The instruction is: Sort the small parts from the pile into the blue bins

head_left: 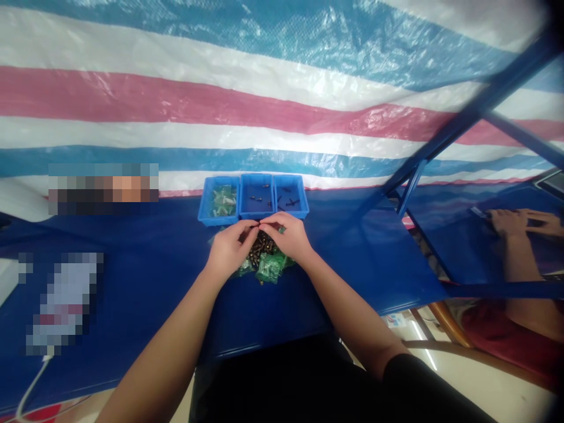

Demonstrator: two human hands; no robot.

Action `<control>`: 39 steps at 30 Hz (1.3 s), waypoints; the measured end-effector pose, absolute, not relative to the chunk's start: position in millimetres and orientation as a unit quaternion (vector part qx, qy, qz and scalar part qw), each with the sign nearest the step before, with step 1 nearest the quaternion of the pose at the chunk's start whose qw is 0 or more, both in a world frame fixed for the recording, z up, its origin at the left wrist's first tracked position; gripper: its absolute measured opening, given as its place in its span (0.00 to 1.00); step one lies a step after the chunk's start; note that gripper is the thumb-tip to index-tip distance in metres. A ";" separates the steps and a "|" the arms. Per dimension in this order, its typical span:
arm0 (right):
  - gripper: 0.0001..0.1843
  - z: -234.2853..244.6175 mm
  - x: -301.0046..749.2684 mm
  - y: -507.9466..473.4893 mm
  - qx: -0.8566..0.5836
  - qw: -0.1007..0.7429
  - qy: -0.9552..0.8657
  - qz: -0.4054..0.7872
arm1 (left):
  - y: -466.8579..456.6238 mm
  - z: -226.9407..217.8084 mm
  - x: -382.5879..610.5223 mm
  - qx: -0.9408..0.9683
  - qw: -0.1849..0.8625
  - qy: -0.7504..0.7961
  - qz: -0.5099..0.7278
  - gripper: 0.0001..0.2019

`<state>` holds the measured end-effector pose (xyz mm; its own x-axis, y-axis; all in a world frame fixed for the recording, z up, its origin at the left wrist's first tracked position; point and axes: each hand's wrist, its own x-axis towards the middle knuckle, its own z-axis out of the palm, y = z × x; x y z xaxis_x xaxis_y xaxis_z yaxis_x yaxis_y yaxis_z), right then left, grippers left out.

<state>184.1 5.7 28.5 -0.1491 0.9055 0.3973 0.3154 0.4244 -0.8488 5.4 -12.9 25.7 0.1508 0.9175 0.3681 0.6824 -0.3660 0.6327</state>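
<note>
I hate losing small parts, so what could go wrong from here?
The pile of metal parts might scatter if the left hand or right hand, both close over it, brushes it. Some might slip under the green plastic packet. A bump might spill the pieces in the middle blue bin.

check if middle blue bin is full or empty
Neither: the middle blue bin holds a few scattered small parts, otherwise bare inside.
</note>
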 end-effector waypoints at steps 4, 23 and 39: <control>0.09 29.0 183.3 5.0 -0.450 0.488 -0.675 0.321 | -13.5 27.5 5.2 0.739 0.158 0.546 0.361 0.15; 0.10 22.2 181.0 6.7 -0.459 0.485 -0.663 0.338 | -11.7 21.4 4.8 0.718 0.154 0.570 0.369 0.15; 0.12 21.4 179.7 5.6 -0.465 0.482 -0.653 0.354 | -10.3 22.4 4.6 0.718 0.183 0.571 0.355 0.15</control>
<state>179.7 5.6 21.4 -0.1030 0.9485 0.2996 0.2665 0.3166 -0.9104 4.6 -10.3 22.4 0.0966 0.9488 0.3006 0.6889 -0.2817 0.6678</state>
